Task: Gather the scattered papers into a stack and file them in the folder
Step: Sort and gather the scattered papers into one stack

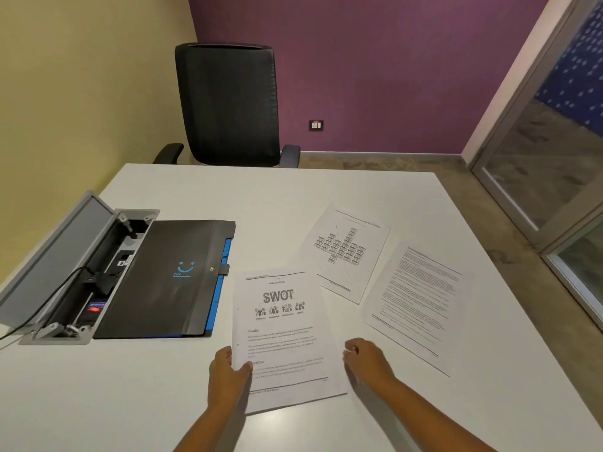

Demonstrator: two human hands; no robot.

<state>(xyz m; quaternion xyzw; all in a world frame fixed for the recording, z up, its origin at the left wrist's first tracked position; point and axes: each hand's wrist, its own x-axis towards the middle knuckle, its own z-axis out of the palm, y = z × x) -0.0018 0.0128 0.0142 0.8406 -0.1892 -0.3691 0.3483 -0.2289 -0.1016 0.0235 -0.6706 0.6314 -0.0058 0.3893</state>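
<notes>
Three printed sheets lie on the white table (293,197). The SWOT page (282,337) is nearest me, and my left hand (228,376) pinches its lower left edge with the thumb on top. My right hand (365,358) hovers with loosely curled fingers at that page's right edge, holding nothing. A sheet with a diagram (346,256) lies farther back. A text-only sheet (417,305) lies to the right. A black folder (166,282) with blue edging is closed, to the left of the papers.
An open grey cable box (78,275) with plugs and a black cable is set into the table at the left, partly under the folder. A black office chair (228,106) stands at the far edge. The table's right edge drops to the floor by a glass partition.
</notes>
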